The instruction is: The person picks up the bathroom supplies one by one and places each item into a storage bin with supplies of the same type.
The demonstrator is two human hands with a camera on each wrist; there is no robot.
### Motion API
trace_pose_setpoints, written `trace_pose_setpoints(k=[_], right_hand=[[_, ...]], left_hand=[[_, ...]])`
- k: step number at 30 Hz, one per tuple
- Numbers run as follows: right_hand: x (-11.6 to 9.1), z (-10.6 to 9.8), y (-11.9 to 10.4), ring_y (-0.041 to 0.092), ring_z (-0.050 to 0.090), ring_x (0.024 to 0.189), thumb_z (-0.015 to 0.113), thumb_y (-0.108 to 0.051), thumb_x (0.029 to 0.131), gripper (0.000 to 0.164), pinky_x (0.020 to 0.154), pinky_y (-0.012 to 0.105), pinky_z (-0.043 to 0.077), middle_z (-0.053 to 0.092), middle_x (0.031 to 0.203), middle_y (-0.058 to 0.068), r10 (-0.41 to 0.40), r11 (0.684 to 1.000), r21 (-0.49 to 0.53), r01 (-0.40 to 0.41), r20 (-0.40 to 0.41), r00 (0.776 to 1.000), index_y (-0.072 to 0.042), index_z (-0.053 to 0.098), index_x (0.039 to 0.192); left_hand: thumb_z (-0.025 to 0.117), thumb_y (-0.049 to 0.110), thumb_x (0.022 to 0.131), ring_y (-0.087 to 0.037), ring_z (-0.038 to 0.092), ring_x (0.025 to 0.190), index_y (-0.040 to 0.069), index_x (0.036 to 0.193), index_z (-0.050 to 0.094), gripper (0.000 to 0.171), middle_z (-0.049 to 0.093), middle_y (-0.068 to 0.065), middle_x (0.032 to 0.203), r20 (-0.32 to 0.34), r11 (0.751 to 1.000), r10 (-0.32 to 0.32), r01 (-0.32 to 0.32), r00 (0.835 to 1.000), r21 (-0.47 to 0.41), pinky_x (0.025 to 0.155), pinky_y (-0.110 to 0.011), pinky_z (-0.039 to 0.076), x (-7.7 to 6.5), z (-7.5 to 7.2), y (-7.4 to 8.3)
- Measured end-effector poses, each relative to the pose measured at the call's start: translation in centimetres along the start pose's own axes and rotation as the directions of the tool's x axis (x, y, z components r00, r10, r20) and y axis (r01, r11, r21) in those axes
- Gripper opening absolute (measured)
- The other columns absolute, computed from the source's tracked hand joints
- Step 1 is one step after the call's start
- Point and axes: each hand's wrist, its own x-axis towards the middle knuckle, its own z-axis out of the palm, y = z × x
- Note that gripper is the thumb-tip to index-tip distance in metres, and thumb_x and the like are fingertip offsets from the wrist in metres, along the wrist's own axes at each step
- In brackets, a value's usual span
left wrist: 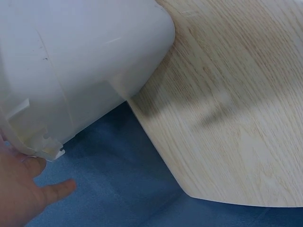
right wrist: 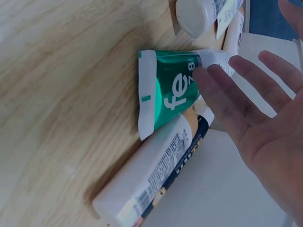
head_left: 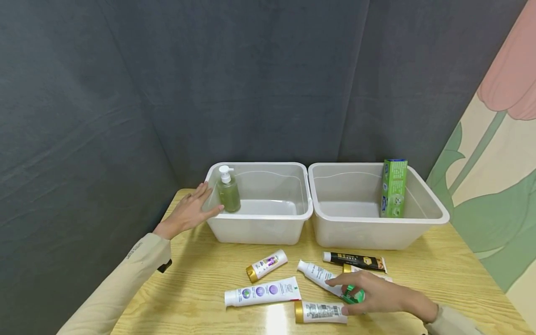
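My left hand [head_left: 188, 209] rests on the left rim of the left white bin [head_left: 255, 231], its fingers extended. A pump bottle of green liquid [head_left: 229, 194] stands inside, near that hand. My right hand [head_left: 374, 293] is over a white-and-green toothpaste tube [head_left: 317, 273], with fingers spread and apart from one another in the right wrist view. Below its thumb lies a white tube with a gold cap [head_left: 320, 312]. Another gold-capped white tube [right wrist: 147, 175] lies beside the toothpaste and is partly hidden by the hand in the head view.
The right white bin [head_left: 360, 235] holds an upright green box [head_left: 394, 188]. On the wooden table [head_left: 188, 279] lie a black tube [head_left: 356, 261], a small gold-capped bottle [head_left: 267, 265] and a white tube with purple circles [head_left: 263, 292]. A dark curtain [head_left: 251, 83] hangs behind.
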Motion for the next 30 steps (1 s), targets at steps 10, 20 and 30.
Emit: trace_pose_setpoints(k=[10, 20, 30], right_hand=[[0.6, 0.7, 0.0, 0.015, 0.064, 0.099, 0.073, -0.022, 0.092, 0.049, 0.068, 0.026, 0.057, 0.064, 0.122, 0.015, -0.042, 0.995, 0.088, 0.041, 0.017, 0.999, 0.003, 0.059, 0.132], [1.1, 1.6, 0.1, 0.007, 0.062, 0.089, 0.075, -0.028, 0.09, 0.051, 0.064, 0.023, 0.056, 0.068, 0.113, 0.003, -0.013, 0.998, 0.067, 0.011, 0.021, 1.0, 0.003, 0.062, 0.128], [1.5, 2.7, -0.4, -0.002, 0.06, 0.088, 0.077, -0.039, 0.087, 0.049, 0.069, 0.023, 0.052, 0.07, 0.112, -0.006, -0.069, 0.982, -0.178, 0.064, -0.026, 0.997, -0.007, 0.068, 0.123]], left_hand=[[0.046, 0.066, 0.095, -0.036, 0.016, 0.148, -0.003, 0.153, 0.031, 0.09, 0.014, -0.021, 0.162, 0.018, 0.999, -0.019, 0.02, 1.0, -0.031, 0.112, -0.061, 0.022, -0.1, 0.0, 0.1], [0.046, 0.065, 0.095, -0.037, 0.017, 0.147, -0.003, 0.152, 0.032, 0.09, 0.014, -0.022, 0.162, 0.011, 1.0, -0.014, 0.015, 1.0, -0.025, 0.112, -0.06, 0.023, 0.0, 0.0, 0.0], [0.046, 0.066, 0.095, -0.035, 0.012, 0.149, -0.002, 0.153, 0.031, 0.091, 0.013, -0.02, 0.162, 0.016, 0.999, -0.016, 0.016, 1.0, -0.027, 0.113, -0.06, 0.021, 0.0, 0.1, -0.1]])
